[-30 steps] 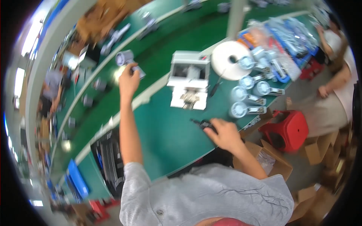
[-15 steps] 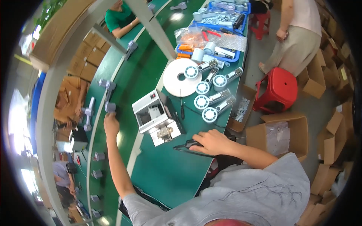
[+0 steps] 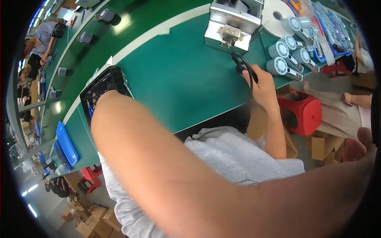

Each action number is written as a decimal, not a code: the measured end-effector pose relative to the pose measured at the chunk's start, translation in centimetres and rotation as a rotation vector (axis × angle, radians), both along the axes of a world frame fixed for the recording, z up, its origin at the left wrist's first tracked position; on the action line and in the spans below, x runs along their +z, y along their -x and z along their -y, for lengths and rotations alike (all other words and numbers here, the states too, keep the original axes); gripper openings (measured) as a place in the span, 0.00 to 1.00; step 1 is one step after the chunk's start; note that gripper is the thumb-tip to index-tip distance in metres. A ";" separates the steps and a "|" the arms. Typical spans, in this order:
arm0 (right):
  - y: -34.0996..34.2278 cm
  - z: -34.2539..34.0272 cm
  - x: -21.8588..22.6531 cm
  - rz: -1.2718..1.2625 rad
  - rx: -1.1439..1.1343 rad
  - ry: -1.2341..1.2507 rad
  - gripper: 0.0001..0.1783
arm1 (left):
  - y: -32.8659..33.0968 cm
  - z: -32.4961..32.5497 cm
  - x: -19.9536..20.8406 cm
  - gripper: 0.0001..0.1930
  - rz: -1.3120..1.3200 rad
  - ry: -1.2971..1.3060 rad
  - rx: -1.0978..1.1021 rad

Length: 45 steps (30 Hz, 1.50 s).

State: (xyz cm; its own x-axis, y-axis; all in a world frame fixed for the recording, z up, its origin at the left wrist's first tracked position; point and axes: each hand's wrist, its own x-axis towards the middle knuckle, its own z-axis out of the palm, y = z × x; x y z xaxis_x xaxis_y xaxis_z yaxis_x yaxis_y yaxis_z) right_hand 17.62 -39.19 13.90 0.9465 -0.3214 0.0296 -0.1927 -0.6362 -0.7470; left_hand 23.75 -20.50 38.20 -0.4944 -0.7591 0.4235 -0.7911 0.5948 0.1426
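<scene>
My right hand (image 3: pixel 262 85) is closed around a black hand tool (image 3: pixel 240 65) with a curved loop; its exact kind is unclear. This hand hovers over the near edge of the green table, in front of a grey metal bench machine (image 3: pixel 229 29). Several light-blue handheld fan bodies (image 3: pixel 279 66), with round slotted heads and opened handles, lie just right of it. My left arm bends across the foreground, very close. Its blurred left hand (image 3: pixel 357 146) is raised at the right rim, partly cut off, so its grip cannot be made out.
A black tray (image 3: pixel 105 85) with small parts sits left, partly behind my elbow. Beyond runs a green conveyor (image 3: pixel 149 20) carrying grey parts (image 3: pixel 106 16). A white reel (image 3: pixel 274 18) stands behind the fans. A red stool (image 3: pixel 303 113), cartons (image 3: pixel 327 144) and people are around the table.
My view has swung toward the left end of the table. My left hand has left the grey part on the conveyor and come up close. My right hand still holds the black tool.
</scene>
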 end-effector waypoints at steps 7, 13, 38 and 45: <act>-0.2 0.5 -0.3 -0.064 -0.024 -0.039 0.14 | 1.8 -1.9 -1.9 0.12 -0.067 -0.088 -0.060; -0.5 -0.1 -0.4 -0.039 -0.068 -0.028 0.21 | 2.0 -1.6 -2.6 0.09 -0.110 -0.133 -0.101; -0.1 1.1 -0.1 0.001 -0.008 -0.061 0.13 | -6.6 -0.1 -8.0 0.05 -0.056 -0.357 0.371; -0.5 0.5 0.3 -0.049 -0.018 -0.058 0.18 | -23.7 -6.3 -17.2 0.10 -0.172 -0.497 0.915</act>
